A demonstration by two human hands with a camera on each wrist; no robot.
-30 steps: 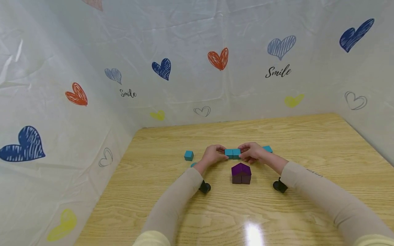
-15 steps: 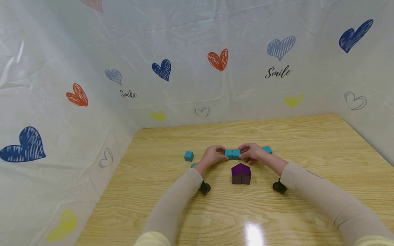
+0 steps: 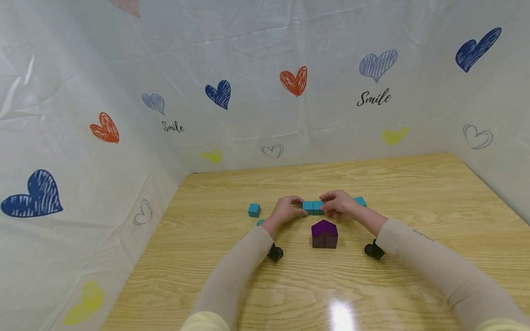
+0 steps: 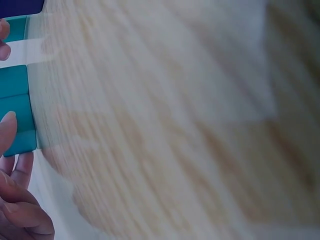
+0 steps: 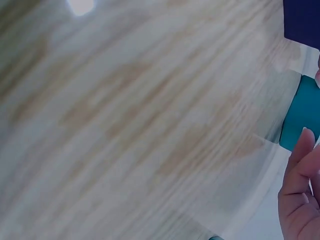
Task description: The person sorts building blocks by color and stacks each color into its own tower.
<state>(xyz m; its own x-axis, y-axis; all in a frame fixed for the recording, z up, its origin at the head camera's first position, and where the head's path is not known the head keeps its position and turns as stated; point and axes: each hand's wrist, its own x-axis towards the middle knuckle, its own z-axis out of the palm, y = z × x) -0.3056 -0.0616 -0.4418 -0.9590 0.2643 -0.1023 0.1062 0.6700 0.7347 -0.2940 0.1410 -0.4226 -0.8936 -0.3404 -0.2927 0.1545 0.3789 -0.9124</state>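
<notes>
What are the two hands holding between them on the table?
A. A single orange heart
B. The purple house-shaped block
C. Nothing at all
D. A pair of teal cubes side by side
D: the left hand and right hand pinch the two teal cubes from either end, while the purple house-shaped block sits untouched nearer the person.

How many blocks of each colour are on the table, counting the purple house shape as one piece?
Teal blocks: 5, one half hidden by the left wrist
Purple house shape: 1
Total: 6
</notes>
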